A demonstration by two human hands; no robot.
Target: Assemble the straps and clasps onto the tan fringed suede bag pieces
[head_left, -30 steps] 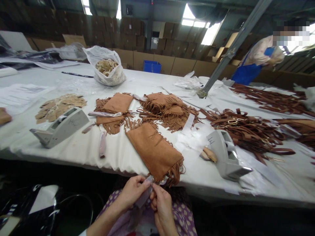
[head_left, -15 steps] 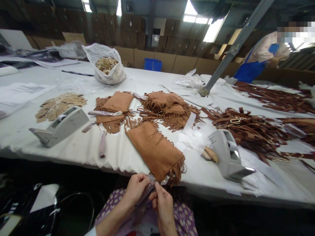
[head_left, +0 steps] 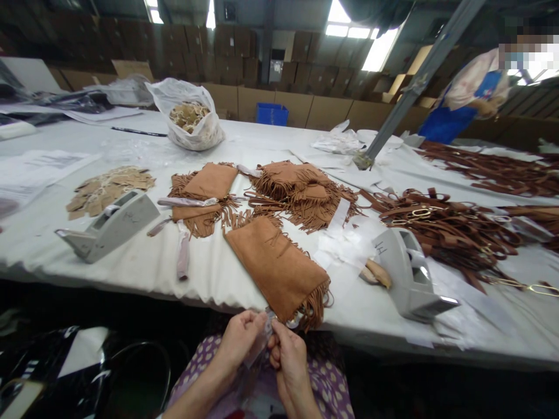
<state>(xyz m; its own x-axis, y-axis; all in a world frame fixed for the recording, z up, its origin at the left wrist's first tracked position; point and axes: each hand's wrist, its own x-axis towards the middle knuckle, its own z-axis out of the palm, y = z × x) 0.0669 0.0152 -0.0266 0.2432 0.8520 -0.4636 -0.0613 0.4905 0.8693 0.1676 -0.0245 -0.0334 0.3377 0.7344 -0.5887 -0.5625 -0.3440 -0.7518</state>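
Note:
At the table's front edge, my left hand point(head_left: 240, 336) is closed, thumb and fingers pinching a piece of clear plastic wrap point(head_left: 258, 344). Close beside it, my right hand point(head_left: 289, 354) pinches the same wrap, fingers curled. The wrap lies by the lower corner of a tan suede bag with fringe point(head_left: 275, 262); whether something is inside the wrap I cannot make out. Behind that bag are another fringed bag point(head_left: 212, 181) and a heap of fringed bags point(head_left: 305, 186). Wrapped narrow pieces, one of them a wrapped strap point(head_left: 183, 256), lie to the left.
Tape dispensers stand at left point(head_left: 116, 224) and right point(head_left: 408, 273). Brown straps with gold clasps point(head_left: 449, 227) are heaped at right. Tan tags point(head_left: 109, 189) lie at left, near a filled plastic bag point(head_left: 194, 116). A metal post point(head_left: 410, 93) rises behind; a person point(head_left: 471, 93) stands beyond.
My two hands have drawn slightly closer together on the plastic wrap, and the right fingers have curled in more. The bag lies as before; the view has shifted slightly.

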